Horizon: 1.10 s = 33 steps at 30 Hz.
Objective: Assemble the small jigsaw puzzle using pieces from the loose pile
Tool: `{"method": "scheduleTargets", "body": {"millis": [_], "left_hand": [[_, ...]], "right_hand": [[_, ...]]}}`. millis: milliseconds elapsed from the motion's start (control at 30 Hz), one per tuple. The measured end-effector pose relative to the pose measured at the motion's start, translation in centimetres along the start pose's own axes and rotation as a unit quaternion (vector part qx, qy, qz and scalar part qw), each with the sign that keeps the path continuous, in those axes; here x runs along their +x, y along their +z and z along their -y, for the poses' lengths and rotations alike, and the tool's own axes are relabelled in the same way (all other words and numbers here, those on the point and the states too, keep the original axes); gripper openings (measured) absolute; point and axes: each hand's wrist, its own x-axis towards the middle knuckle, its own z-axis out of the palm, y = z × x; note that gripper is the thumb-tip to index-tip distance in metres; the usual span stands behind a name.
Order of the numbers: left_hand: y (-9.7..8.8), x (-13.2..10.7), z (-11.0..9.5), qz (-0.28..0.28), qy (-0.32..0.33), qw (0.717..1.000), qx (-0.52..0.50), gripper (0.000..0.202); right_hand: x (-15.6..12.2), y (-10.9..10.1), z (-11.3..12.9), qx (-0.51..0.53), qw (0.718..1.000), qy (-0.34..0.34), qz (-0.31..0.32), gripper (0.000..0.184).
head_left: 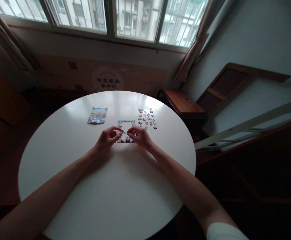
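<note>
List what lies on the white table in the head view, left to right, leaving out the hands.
Colourful printed picture → partly built jigsaw puzzle, its middle not filled in → scattered loose puzzle pieces.

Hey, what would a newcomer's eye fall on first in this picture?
Probably the large white table in the middle. On it, the left hand and right hand are close together at a partly built puzzle, with loose pieces to its right and a colourful sheet to its left. Bright windows stand out along the top.
</note>
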Motion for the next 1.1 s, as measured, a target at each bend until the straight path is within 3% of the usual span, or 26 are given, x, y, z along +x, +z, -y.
{"method": "scheduleTargets", "body": {"millis": [1100], "left_hand": [[-0.13, 0.19, -0.01, -0.024, 0.014, 0.999, 0.031, 0.02]], "right_hand": [[0.11, -0.04, -0.29, -0.014, 1.0, 0.012, -0.005, 0.007]]}}
